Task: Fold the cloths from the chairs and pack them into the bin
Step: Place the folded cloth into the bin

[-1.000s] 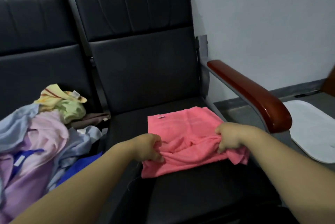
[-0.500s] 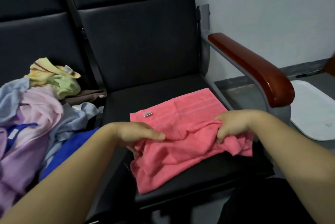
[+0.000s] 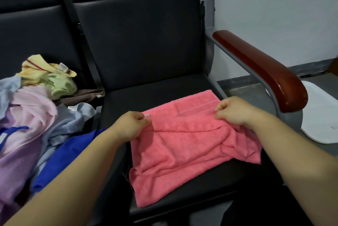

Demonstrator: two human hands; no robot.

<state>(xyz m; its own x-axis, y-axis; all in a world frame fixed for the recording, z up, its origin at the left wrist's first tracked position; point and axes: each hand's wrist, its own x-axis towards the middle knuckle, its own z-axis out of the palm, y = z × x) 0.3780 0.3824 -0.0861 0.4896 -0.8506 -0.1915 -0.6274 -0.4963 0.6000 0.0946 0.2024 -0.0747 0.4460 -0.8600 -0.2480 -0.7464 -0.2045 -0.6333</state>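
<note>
The fingers [image 3: 144,118] of my left hand [image 3: 131,125] and right hand [image 3: 236,112] are closed, pinching opposite ends of the pink towel [image 3: 182,149] along its folded-over edge, which runs side to side. The towel lies on the chair seat [image 3: 161,95]; its far hem sits just beyond the fingers, away from me.

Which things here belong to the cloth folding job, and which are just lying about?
Job: pink towel, pinched by left hand and right hand; pile of unfolded cloths on the left chair; black seat under the towel.
Lying about: wooden armrest; white flat object on the floor, purpose unclear.
</note>
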